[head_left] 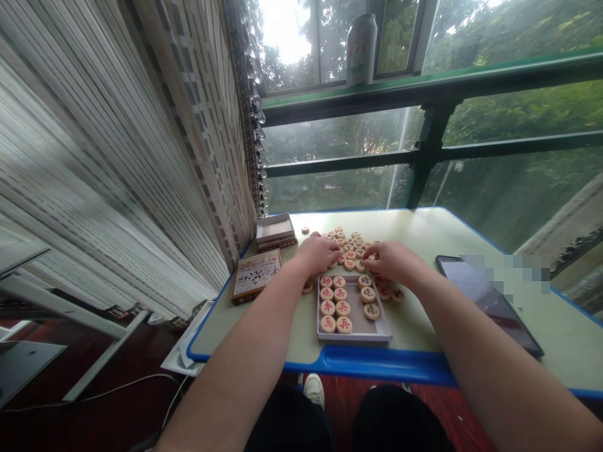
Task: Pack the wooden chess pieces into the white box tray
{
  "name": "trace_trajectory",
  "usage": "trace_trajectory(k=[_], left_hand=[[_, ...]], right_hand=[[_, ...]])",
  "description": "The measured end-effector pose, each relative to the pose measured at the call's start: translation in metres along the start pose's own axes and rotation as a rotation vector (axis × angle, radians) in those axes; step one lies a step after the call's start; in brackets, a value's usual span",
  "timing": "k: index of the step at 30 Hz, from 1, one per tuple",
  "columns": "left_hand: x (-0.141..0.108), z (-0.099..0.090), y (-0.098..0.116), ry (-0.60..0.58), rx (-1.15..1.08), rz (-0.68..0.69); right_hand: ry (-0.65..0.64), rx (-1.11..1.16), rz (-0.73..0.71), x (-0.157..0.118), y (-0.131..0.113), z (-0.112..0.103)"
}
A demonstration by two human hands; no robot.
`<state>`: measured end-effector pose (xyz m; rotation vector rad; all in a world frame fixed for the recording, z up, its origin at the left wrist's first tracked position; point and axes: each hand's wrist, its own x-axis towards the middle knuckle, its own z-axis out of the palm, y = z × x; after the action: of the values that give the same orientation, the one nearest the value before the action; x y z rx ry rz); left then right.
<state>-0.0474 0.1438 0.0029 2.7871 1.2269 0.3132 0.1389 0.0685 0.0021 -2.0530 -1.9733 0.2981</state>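
Observation:
A heap of round wooden Chinese chess pieces (pixel 349 255) lies on the table, with red and dark characters. My left hand (pixel 318 254) is at the heap's left side, fingers stretched over the pieces and apart. At the right side, my right hand (pixel 391 259) has thumb and fingertips closed at a chess piece (pixel 360 265); its fingers partly hide it. Just nearer to me lies a shallow open box tray (pixel 354 328). Two columns of red pieces (pixel 340 294) fill its left side, and three dark pieces (pixel 368 294) stand along its right.
A printed chess box lid (pixel 257 274) lies at the left, before stacked shallow boxes (pixel 276 231). One piece (pixel 305 230) sits apart behind. A tablet (pixel 490 301) lies at the right. A can (pixel 361 50) stands on the window ledge. Blue edging (pixel 386 364) borders the table.

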Motion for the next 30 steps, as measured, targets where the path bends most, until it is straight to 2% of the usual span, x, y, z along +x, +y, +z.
trace_trajectory(k=[8, 14, 19, 24, 30], left_hand=[[0.007, 0.003, -0.003, 0.048, -0.011, -0.039], [0.011, 0.0, 0.001, 0.169, 0.008, -0.148], [0.016, 0.004, 0.002, 0.112, -0.005, -0.137], [0.02, 0.01, -0.001, 0.065, -0.072, -0.19], [0.022, 0.008, -0.001, 0.054, -0.031, -0.154]], right_hand=[[0.0, -0.035, -0.045, 0.0, 0.0, 0.0], [0.021, -0.009, 0.007, -0.001, 0.001, -0.005], [-0.043, 0.05, -0.052, 0.002, 0.004, -0.004], [0.015, 0.102, 0.0, 0.003, 0.006, -0.006], [-0.035, 0.065, -0.045, 0.004, 0.006, -0.002]])
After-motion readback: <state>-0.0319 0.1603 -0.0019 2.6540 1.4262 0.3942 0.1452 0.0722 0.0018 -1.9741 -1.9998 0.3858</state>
